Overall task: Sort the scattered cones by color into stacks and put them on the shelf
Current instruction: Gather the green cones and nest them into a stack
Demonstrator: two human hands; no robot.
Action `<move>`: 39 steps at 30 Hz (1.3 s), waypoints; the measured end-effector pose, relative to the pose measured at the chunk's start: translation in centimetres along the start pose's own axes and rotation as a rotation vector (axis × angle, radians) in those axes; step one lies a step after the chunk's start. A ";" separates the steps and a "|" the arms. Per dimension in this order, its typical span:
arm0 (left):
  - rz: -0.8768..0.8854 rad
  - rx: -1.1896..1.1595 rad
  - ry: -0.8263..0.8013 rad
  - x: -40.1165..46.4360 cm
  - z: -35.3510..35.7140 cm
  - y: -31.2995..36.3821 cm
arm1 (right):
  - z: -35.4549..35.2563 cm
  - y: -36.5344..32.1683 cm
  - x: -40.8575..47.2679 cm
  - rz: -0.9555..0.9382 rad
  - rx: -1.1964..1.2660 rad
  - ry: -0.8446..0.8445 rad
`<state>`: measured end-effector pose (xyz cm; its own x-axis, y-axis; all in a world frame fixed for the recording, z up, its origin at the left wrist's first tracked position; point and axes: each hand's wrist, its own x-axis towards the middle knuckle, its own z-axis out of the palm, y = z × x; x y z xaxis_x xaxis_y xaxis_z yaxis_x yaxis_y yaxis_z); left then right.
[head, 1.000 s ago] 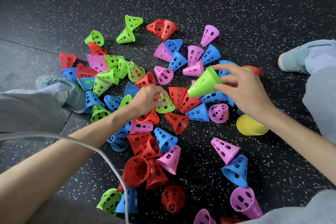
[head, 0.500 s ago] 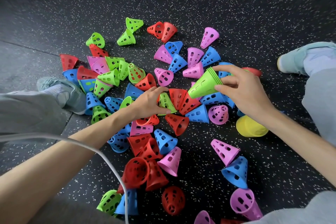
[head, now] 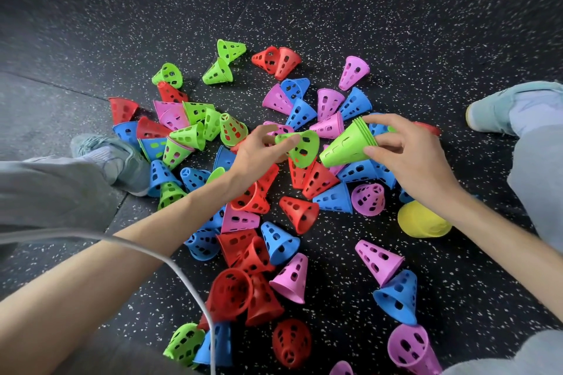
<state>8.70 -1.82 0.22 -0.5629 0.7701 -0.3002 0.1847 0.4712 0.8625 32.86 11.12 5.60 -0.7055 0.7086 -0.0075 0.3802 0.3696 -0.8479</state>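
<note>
- Since a second ago we have lifted our left hand out of the pile; it now pinches a single green cone between thumb and fingertips.
- Our right hand grips the green stack at its wide rim, narrow end pointing toward the single cone, just beside it.
- Red, blue, pink and green cones lie scattered on the speckled floor; a yellow stack sits under our right wrist.

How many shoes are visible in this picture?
2. The left shoe is at the left edge of the pile, beside blue cones. The right shoe is at the far right, apart from the pile. No others seem hidden.
</note>
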 end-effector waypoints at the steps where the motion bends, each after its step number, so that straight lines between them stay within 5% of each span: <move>1: 0.000 -0.050 -0.018 -0.2 0.6 0.6 | 0.1 -0.1 -0.1 -0.001 0.005 0.005; 11: -0.072 -0.213 -0.098 -2.5 4.7 3.6 | 0.4 -0.8 -0.4 0.023 0.058 0.062; 21: 0.029 -0.075 -0.185 -3.3 4.9 3.6 | -0.2 -0.6 -0.2 0.089 0.105 0.051; 39: 0.192 0.058 -0.168 -2.2 6.9 2.5 | -1.4 0.6 1.3 0.143 0.240 -0.206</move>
<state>15.91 0.64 0.25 -0.3718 0.9064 -0.2007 0.3243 0.3294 0.8868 33.06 13.09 5.81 -0.7705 0.5976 -0.2218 0.3500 0.1058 -0.9308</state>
